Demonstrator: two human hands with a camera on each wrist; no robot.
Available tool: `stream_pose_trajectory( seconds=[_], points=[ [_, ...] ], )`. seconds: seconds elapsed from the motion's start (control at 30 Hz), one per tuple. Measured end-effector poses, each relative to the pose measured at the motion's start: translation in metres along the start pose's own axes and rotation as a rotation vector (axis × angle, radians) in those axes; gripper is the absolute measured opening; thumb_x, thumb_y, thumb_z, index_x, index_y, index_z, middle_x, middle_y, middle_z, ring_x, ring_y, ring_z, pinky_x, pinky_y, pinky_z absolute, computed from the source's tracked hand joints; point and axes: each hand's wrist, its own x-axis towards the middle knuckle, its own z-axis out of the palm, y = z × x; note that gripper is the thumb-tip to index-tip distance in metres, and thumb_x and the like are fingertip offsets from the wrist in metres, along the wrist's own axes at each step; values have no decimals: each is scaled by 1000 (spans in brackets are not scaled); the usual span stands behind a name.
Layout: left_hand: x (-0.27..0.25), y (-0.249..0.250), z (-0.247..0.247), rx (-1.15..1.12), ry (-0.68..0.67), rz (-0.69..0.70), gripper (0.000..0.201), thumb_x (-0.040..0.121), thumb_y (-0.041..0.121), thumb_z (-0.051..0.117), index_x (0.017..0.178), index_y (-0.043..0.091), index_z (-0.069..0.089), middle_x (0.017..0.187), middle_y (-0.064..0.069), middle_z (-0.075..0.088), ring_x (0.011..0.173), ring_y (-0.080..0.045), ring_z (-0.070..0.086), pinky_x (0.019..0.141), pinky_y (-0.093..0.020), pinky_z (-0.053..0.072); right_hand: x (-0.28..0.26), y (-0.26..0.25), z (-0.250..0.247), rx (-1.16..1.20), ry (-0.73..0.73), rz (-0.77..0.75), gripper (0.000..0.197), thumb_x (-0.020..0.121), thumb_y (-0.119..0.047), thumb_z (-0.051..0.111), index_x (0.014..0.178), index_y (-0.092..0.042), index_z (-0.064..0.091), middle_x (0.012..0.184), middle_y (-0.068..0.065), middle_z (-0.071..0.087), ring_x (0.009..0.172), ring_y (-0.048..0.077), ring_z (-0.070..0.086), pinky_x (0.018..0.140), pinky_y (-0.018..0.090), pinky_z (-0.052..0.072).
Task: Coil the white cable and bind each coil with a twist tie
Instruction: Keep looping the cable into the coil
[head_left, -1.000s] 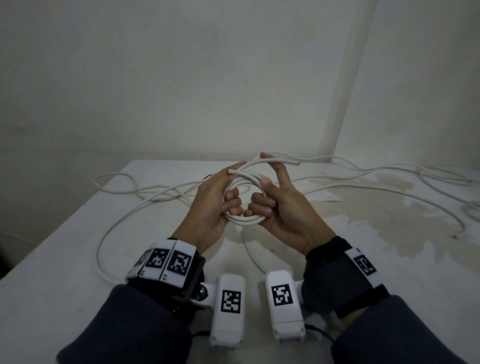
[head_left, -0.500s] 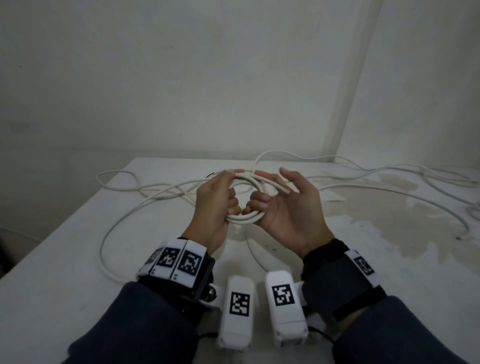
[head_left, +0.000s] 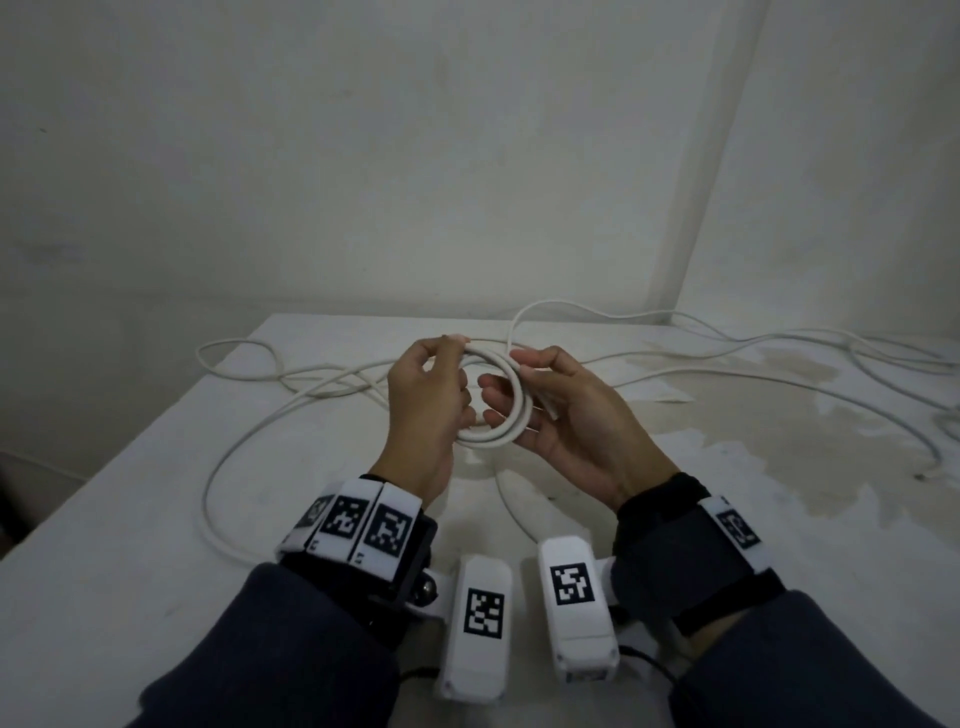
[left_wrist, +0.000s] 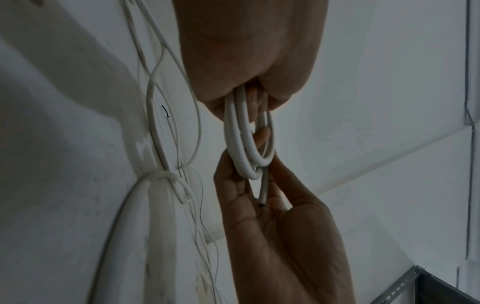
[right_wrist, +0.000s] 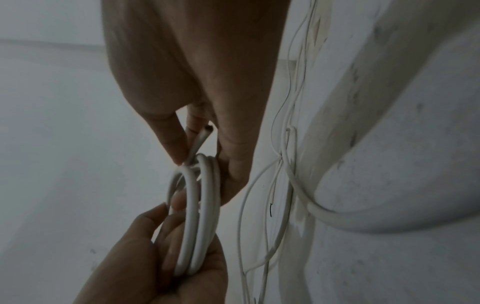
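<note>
A small coil of white cable (head_left: 511, 415) is held above the table between both hands. My left hand (head_left: 457, 364) grips the coil's left side, fingers curled round the loops (right_wrist: 193, 246). My right hand (head_left: 511, 379) pinches the right side between thumb and fingers, and the cut cable end (head_left: 551, 410) lies across its palm. That end (left_wrist: 262, 197) shows in the left wrist view, and in the right wrist view the cut end (right_wrist: 206, 131) sticks up between the fingers. A short thin black strand (left_wrist: 165, 111) lies on the table beyond the hands.
Long loose runs of the same white cable (head_left: 244, 441) sprawl over the white table (head_left: 130, 545), looping left and trailing right (head_left: 779, 374) to the far corner. Stains mark the table's right half. Walls close the back and the right.
The right hand's raised fingers have come down onto the coil's right side. The loose end now lies in the right palm, and the coil has tightened into neater loops.
</note>
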Motion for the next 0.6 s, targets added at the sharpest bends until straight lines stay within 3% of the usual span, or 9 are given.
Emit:
stream_pose_trajectory(
  seconds=[0.1,0.17,0.23,0.37,0.5,0.6],
  points=[
    [-1,-3,1,15,14,27,13,96,23,52,92,10,56,50,6,38,38,-4,34,35,-16,30,-1,0,3,28,8,10,17,97,0,44,94,-8,59,87,16,70,79,25,70,81,40,58],
    [-2,-6,4,4,4,22,13,97,22,50,96,10,53,55,4,36,37,-3,33,35,-16,30,1,1,5,6,48,8,17,98,-1,39,95,-8,54,73,14,62,58,17,59,67,33,55],
    [-4,-8,6,-18,-46,-11,11,98,21,47,96,10,50,58,3,36,38,-4,32,36,-16,30,3,1,5,-29,111,-27,17,99,-1,36,94,-9,50,62,8,50,46,12,41,53,26,43],
    [-1,-7,1,-131,-269,-215,5,97,13,43,100,10,46,61,-3,47,39,-8,38,43,-20,41,4,-6,-5,-83,180,-47,18,97,1,38,88,-7,52,57,4,44,40,8,30,44,21,32],
    [3,0,-17,-257,-517,-487,13,86,1,39,85,7,50,64,-8,55,43,-11,46,55,-23,51,-1,-16,-13,-184,74,41,21,94,4,38,85,-6,55,55,5,41,39,8,28,42,20,29],
    [2,3,-22,-203,-664,-570,17,78,1,40,85,9,53,66,-5,55,43,-9,41,54,-25,51,-6,-20,-14,-255,-17,113,22,95,4,38,85,-6,56,53,4,44,39,7,29,42,19,30]
  ],
)
